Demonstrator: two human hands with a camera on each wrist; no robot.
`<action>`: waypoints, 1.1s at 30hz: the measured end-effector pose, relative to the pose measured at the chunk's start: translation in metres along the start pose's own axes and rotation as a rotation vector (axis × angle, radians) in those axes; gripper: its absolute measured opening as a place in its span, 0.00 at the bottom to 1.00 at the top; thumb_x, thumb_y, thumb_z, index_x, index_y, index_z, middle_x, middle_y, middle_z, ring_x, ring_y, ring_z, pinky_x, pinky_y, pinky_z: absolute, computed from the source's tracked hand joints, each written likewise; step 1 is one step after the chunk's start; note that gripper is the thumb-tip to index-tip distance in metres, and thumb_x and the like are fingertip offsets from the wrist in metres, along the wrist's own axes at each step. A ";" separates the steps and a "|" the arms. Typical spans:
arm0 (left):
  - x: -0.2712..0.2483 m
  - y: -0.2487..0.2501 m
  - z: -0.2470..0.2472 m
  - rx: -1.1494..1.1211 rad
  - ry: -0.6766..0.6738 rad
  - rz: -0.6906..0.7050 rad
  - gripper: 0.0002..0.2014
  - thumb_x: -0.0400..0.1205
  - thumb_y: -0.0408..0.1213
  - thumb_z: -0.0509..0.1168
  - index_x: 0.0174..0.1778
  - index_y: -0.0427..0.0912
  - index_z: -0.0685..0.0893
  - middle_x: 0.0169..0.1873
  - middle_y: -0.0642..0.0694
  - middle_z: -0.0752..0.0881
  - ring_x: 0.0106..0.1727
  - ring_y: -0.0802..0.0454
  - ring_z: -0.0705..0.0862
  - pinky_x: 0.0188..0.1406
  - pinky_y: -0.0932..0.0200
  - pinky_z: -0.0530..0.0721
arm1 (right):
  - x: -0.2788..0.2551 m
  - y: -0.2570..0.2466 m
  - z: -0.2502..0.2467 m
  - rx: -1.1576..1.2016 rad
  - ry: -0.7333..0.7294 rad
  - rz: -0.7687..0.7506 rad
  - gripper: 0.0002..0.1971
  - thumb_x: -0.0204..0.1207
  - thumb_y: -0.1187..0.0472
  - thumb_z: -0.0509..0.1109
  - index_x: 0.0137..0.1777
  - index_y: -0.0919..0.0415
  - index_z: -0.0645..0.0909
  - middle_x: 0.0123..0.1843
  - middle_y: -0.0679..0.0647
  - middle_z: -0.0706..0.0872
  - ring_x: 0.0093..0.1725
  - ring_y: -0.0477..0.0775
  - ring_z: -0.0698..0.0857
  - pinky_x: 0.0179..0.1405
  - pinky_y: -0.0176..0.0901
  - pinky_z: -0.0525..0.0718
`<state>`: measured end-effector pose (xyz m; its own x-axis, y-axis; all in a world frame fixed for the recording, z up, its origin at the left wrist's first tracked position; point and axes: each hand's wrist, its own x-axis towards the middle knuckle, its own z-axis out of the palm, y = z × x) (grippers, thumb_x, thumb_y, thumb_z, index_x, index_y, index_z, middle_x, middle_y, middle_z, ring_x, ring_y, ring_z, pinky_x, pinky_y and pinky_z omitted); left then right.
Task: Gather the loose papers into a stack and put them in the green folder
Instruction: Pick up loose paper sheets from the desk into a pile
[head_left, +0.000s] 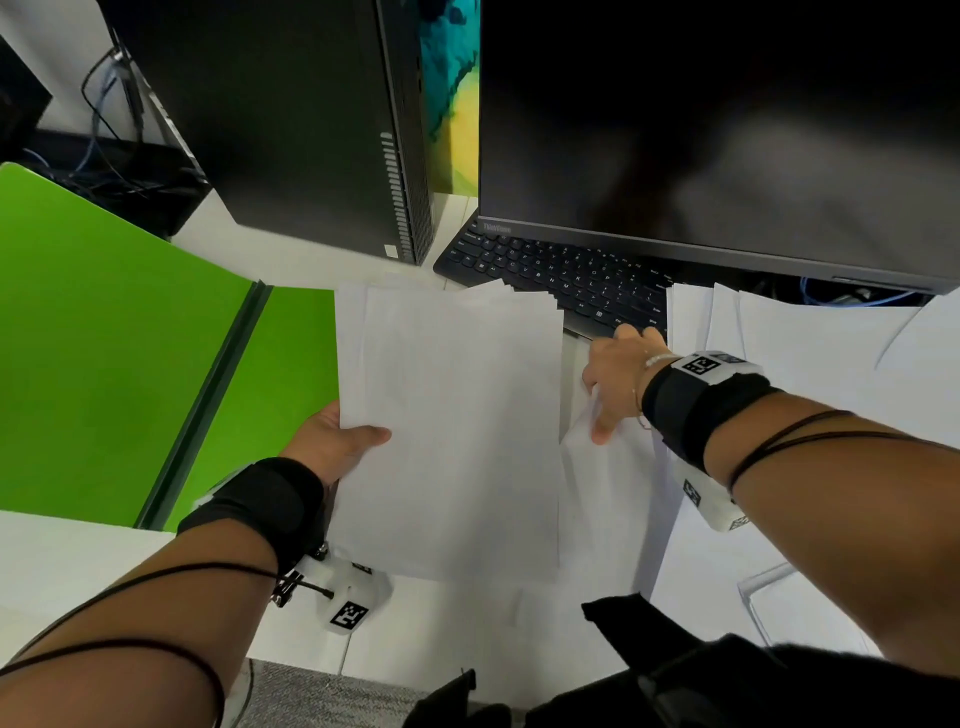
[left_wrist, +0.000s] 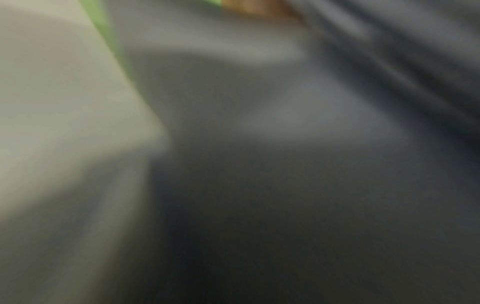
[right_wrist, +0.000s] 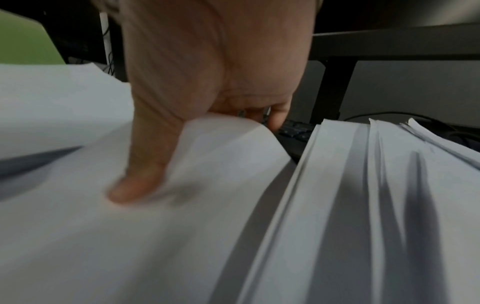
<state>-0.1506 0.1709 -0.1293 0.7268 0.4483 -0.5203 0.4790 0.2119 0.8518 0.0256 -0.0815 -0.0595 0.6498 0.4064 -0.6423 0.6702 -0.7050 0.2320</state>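
Observation:
The green folder (head_left: 130, 338) lies open on the left of the desk. My left hand (head_left: 337, 436) holds a stack of white papers (head_left: 457, 426) by its left edge, thumb on top and fingers hidden beneath. Just right of the stack, my right hand (head_left: 608, 384) pinches a loose sheet (head_left: 597, 493). In the right wrist view the thumb (right_wrist: 137, 185) presses on that sheet (right_wrist: 207, 205) and the fingertips (right_wrist: 275, 119) curl under its raised far edge. More loose papers (head_left: 779, 353) fan out to the right. The left wrist view is blurred, showing only a green sliver (left_wrist: 103, 30).
A black keyboard (head_left: 561, 275) sits behind the papers, under a dark monitor (head_left: 701, 130). A black computer tower (head_left: 291, 119) stands behind the folder, with cables (head_left: 109, 104) at the far left. Dark cloth (head_left: 675, 665) lies at the desk's near edge.

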 end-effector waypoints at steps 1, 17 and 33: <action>-0.001 0.001 0.001 -0.005 -0.004 0.002 0.22 0.76 0.15 0.63 0.67 0.28 0.76 0.63 0.30 0.80 0.26 0.67 0.86 0.30 0.72 0.85 | -0.002 0.004 -0.002 0.011 0.002 -0.025 0.30 0.61 0.41 0.77 0.65 0.44 0.77 0.61 0.47 0.75 0.65 0.58 0.71 0.61 0.53 0.71; -0.012 0.007 0.002 0.130 -0.010 0.010 0.20 0.77 0.19 0.66 0.66 0.33 0.78 0.59 0.39 0.83 0.26 0.63 0.85 0.27 0.70 0.83 | -0.071 0.048 -0.098 0.736 0.881 -0.156 0.07 0.79 0.65 0.66 0.53 0.60 0.83 0.53 0.59 0.84 0.53 0.48 0.77 0.54 0.36 0.75; -0.020 0.014 0.004 0.304 0.050 0.050 0.18 0.84 0.43 0.60 0.67 0.37 0.78 0.60 0.49 0.82 0.56 0.55 0.78 0.45 0.71 0.72 | 0.013 -0.077 -0.062 0.753 0.867 -0.153 0.31 0.70 0.59 0.75 0.73 0.53 0.70 0.70 0.57 0.74 0.68 0.60 0.73 0.68 0.53 0.74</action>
<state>-0.1567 0.1618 -0.1071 0.7319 0.4954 -0.4679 0.5739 -0.0780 0.8152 0.0047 0.0137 -0.0407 0.8033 0.5741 0.1582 0.5695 -0.6630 -0.4859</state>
